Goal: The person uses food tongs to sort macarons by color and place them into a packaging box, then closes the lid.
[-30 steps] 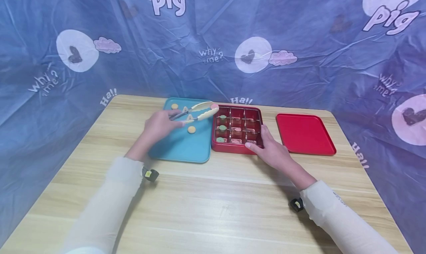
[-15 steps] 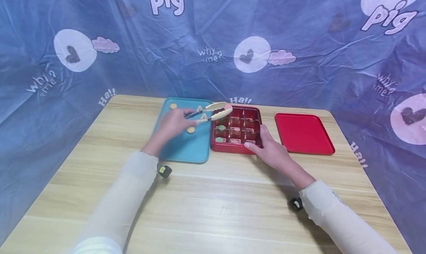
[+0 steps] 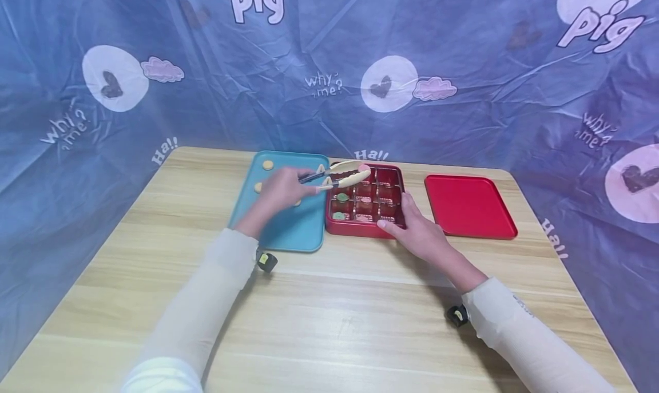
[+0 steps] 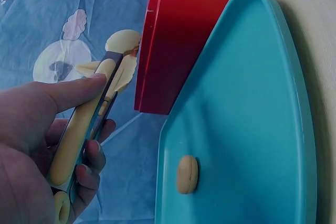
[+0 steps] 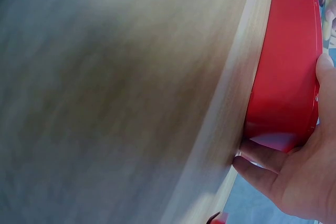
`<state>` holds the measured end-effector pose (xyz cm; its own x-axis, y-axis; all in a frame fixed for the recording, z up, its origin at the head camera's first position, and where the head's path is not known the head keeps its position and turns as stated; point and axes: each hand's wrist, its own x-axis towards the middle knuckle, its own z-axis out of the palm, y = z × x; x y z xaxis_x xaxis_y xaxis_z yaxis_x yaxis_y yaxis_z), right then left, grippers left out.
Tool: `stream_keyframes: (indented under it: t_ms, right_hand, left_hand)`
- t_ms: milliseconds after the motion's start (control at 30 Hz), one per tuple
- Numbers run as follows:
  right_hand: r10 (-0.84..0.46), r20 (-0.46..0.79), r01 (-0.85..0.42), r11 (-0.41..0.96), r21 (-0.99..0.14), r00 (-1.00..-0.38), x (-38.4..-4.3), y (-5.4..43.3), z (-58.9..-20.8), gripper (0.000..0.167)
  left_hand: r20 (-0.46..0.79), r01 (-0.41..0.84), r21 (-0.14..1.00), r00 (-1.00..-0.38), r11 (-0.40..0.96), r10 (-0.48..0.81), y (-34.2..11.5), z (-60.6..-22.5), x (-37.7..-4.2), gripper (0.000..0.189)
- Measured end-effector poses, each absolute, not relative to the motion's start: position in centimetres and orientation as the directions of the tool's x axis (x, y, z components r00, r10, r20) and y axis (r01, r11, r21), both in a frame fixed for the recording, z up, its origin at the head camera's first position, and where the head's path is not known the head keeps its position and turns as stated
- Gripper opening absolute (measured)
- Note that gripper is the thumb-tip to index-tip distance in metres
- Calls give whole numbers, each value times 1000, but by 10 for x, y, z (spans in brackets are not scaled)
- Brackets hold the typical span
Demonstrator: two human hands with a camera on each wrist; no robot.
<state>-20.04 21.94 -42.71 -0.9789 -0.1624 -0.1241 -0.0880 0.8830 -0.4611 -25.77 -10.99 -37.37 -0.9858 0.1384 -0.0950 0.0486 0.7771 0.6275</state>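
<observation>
Wooden table (image 3: 329, 313), left grip (image 3: 285, 190) curled round tongs (image 4: 83, 119)—pink macaron (image 3: 364, 168) at far tips, right grip (image 3: 423, 231) holding box (image 3: 355, 229)

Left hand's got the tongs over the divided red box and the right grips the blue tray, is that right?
The head view shows the right hand gripping the divided red box, not the blue tray; the left hand does hold tongs over the box.

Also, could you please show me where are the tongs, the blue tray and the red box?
Tongs (image 4: 84, 119): left wrist view, on the cream handle.
Blue tray (image 3: 296, 228): head view, on its bare near part.
Red box (image 5: 286, 66): right wrist view, on its outer wall.
</observation>
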Motion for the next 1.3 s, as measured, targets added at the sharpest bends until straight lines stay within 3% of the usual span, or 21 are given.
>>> stream_keyframes:
  t_ms: [533,933,1300]
  right_hand:
    - [-161,-119,-91,886,-455,-980,-200,218,-427,107]
    - [-154,-128,-81,889,-450,-980,-199,218,-425,109]
    - [-158,-127,-86,890,-449,-979,-199,217,-425,109]
  left_hand:
    - [-130,35,594,-982,804,139,-103,-373,-260,56]
    - [-83,78,579,-985,812,154,-102,-377,-260,62]
    - [-87,37,643,-989,765,121,-111,-376,-256,64]
